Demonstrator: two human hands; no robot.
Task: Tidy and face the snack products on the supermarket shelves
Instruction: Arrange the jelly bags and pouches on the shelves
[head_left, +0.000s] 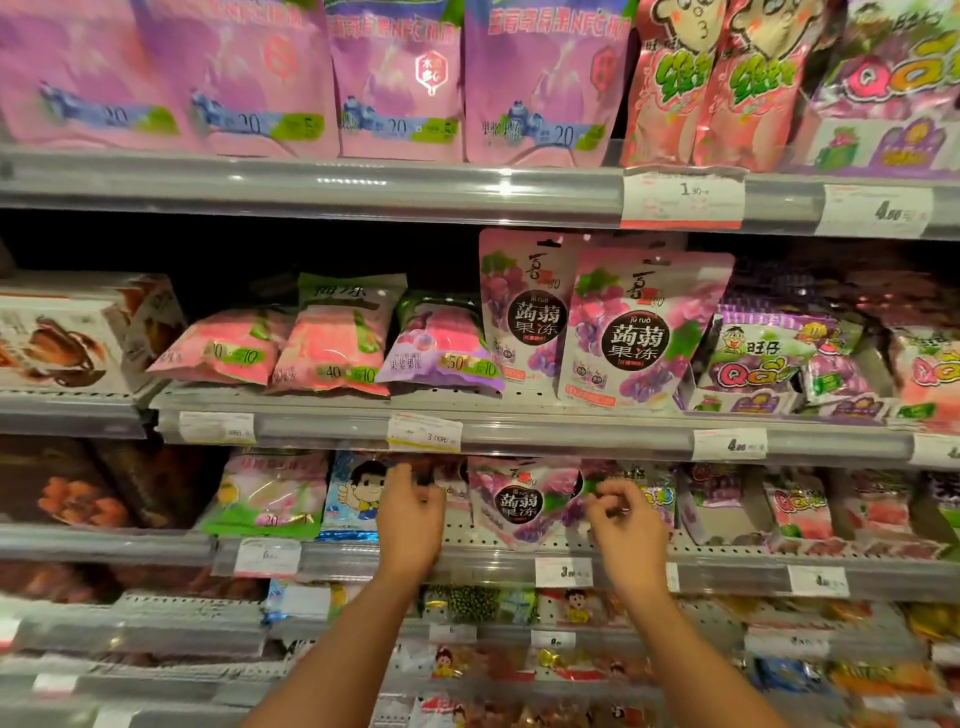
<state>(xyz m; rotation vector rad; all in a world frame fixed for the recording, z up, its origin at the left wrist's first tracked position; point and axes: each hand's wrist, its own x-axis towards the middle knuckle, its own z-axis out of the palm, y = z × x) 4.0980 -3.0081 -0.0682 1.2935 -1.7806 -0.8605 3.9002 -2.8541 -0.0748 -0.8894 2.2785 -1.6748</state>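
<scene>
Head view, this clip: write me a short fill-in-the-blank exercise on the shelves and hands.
1. The purple grape jelly pouch on the hands' shelf sits between the left hand and the ____ hand.
2. The blue cartoon-boy bag lies to the ____ of the left hand.
3. On the shelf above, ____ tall grape pouches stand upright.

Missing words: right; left; two

So the middle shelf (519, 428) is grey with price tags clipped along its front edge. Standing on it are two purple grape jelly pouches (644, 332). Left of them lie pink and green jelly bags (332, 343), and right of them sit purple candy boxes (753, 374).
</scene>
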